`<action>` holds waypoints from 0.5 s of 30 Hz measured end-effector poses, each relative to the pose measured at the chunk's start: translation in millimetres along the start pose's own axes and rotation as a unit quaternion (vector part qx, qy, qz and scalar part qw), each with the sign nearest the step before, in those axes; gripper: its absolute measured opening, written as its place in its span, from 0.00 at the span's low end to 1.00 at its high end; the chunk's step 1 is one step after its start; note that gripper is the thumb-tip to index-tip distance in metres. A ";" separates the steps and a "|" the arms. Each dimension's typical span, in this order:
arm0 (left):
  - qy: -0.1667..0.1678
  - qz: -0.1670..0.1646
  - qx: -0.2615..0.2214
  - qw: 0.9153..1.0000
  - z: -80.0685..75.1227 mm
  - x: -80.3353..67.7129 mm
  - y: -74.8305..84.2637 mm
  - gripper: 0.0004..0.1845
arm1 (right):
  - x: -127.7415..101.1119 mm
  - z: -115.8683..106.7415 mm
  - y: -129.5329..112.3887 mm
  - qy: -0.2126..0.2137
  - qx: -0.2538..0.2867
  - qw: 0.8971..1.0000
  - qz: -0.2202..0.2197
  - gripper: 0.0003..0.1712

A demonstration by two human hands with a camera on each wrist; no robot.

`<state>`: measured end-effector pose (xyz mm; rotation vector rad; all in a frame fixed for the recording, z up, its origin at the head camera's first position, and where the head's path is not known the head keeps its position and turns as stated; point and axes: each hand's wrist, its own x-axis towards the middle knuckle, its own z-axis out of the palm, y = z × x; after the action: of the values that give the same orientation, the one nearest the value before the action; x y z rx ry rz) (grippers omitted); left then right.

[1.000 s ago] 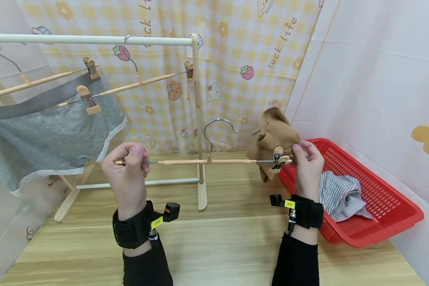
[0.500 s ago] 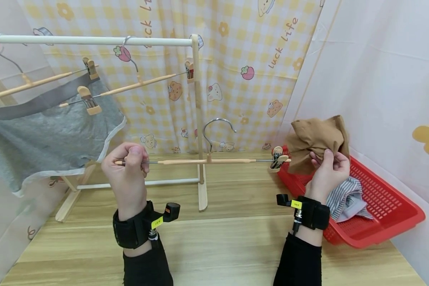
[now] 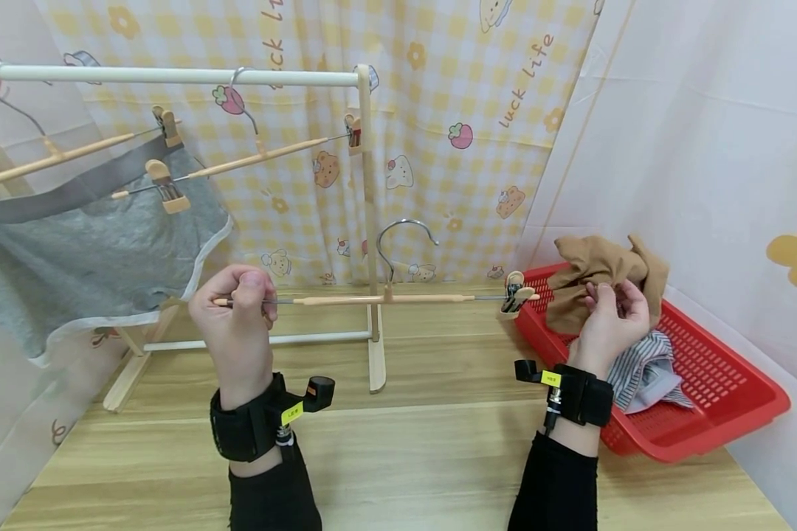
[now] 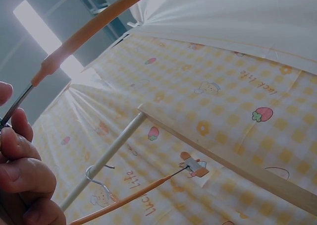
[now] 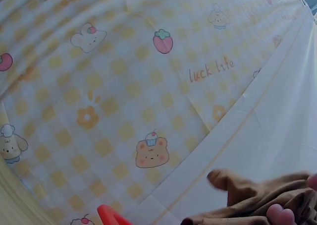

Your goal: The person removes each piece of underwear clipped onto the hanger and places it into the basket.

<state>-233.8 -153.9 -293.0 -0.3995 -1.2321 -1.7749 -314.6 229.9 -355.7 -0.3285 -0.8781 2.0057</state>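
Observation:
In the head view my left hand [image 3: 235, 306] grips the left end of a clip hanger [image 3: 332, 300], its bar level and its hook upward. The hanger's right clip [image 3: 516, 296] has no cloth in it; the left clip is hidden by my fingers. My right hand [image 3: 611, 321] pinches a crumpled brown garment [image 3: 598, 262] above the red basket [image 3: 717, 369]. In the right wrist view the brown cloth [image 5: 262, 197] bunches at the lower right, beside my fingertips [image 5: 281, 215].
A drying rack [image 3: 292, 76] stands at the left. Grey underwear [image 3: 106, 243] hangs from one hanger [image 3: 60, 156] there; another hanger [image 3: 259, 156] carries no cloth. A striped garment [image 3: 647, 372] lies in the basket. The wooden table [image 3: 425, 457] lies beneath.
My right hand has carried the brown garment rightward, away from the hanger's right clip, and the cloth has sunk over the basket. My left hand and the hanger have stayed still.

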 end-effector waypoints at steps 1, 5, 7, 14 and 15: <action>0.000 0.000 -0.001 1.000 0.1 0.0 0.1 0.17 | 0.5 0.1 0.1 0.000 -0.005 1.000 0.004 0.11; 0.003 -0.001 -0.001 1.000 0.6 0.0 0.5 0.17 | 1.6 0.7 0.1 0.006 -0.035 0.999 0.001 0.10; 0.003 -0.001 -0.001 1.000 0.7 0.0 0.5 0.17 | 0.6 1.5 -0.6 0.004 -0.053 0.999 -0.008 0.07; 0.002 0.001 -0.001 1.000 0.1 0.3 0.2 0.17 | -10.5 6.0 -7.6 -0.060 -0.059 0.996 -0.010 0.07; 0.002 0.001 0.000 1.000 0.0 0.4 0.1 0.17 | -13.0 7.3 -9.5 -0.077 -0.054 0.996 -0.009 0.08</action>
<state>-233.9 -154.1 -292.7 -0.3974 -1.2288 -1.7731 -305.1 219.3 -345.3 -0.2286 -1.0855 1.9897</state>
